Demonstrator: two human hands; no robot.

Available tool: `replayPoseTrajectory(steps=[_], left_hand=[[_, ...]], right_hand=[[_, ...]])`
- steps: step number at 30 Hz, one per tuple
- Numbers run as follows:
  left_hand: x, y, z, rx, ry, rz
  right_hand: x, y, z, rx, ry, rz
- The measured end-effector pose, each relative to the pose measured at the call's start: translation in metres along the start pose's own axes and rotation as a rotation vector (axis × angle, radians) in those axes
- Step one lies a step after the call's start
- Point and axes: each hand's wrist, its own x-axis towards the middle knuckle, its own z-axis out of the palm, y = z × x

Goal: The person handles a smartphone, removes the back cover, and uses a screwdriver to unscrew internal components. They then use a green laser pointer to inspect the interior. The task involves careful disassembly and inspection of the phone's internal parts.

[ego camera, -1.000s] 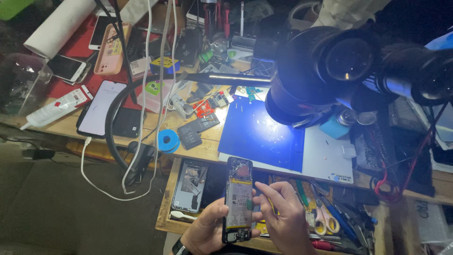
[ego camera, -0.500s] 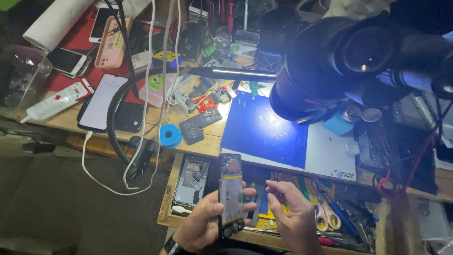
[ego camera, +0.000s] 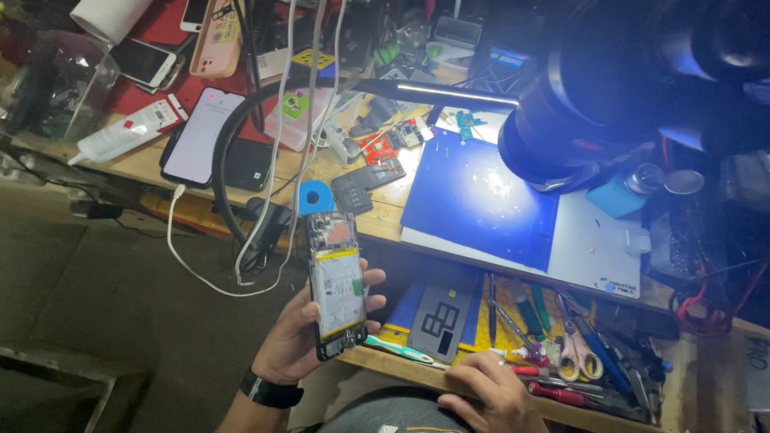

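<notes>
The worktop (ego camera: 365, 220) fills the upper half of the frame, with a lit blue mat (ego camera: 481, 200) at centre under the dark microscope head (ego camera: 609, 88) at upper right. Below it, an open drawer (ego camera: 513, 329) of tools runs along the lower right. At lower centre the left hand (ego camera: 309, 337) grips the opened phone (ego camera: 337, 285), back cover off, upright, fingers wrapped round both long edges. It would do well to keep that hold on the frame alone, clear of the yellow-edged battery and the board, and to tilt the phone toward the lamp. The right hand (ego camera: 493, 393) lies at the drawer's front edge beside the red-handled drivers (ego camera: 553, 393), fingers loosely curled, holding nothing I can make out.

Half a second ago the right hand was up beside the phone, by its right edge; now it has dropped to the drawer, and the phone sits higher.
</notes>
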Motion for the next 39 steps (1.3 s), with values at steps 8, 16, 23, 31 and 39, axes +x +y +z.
replayPoseTrajectory(steps=[8,16,23,31,39], left_hand=[[-0.037,-0.028,-0.014,0.019,0.041,-0.027],[-0.042,-0.024,-0.009,-0.013,-0.031,-0.14],[-0.005,-0.03,0.007,-0.048,-0.04,-0.198],[0.019,-0.036,0.01,-0.055,-0.073,-0.197],[0.015,-0.029,0.004,-0.024,-0.076,-0.208]], right_hand=[[0.049,-0.022,0.001,-0.008,0.004,-0.114],[0.065,-0.024,0.024,0.033,-0.29,-0.042],[0.007,0.009,-0.002,-0.115,-0.158,-0.098],[0.043,-0.019,-0.033,-0.027,0.095,0.054],[0.255,-0.043,-0.017,-0.002,0.235,-0.153]])
